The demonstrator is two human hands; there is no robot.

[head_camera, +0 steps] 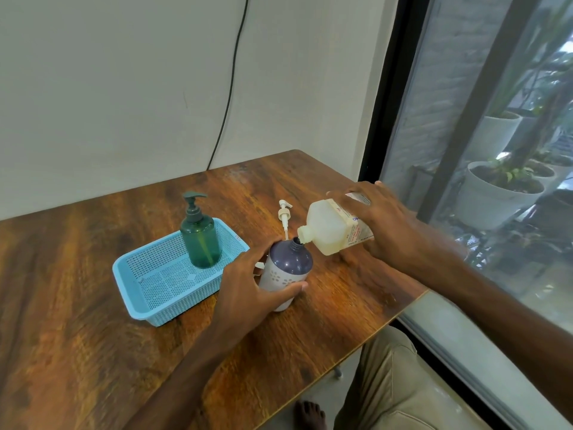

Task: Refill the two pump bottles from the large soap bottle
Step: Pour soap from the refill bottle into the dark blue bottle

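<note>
A purple-and-white bottle [286, 268] stands uncapped on the wooden table [93, 352], gripped around its body by my left hand [248, 293]. My right hand [384, 225] holds the large pale-yellow soap bottle [331, 228] tipped on its side, its spout resting at the purple bottle's open neck. The white pump head [284, 216] lies on the table just behind the purple bottle. A green pump bottle [200, 240] with its pump on stands upright in the back corner of a blue basket [148, 287].
The blue basket sits left of the purple bottle, touching my left hand's side. The table's right edge runs close beside a glass window [483, 150]. A black cable [229, 88] hangs down the wall behind. My knee [393, 383] is below the table edge.
</note>
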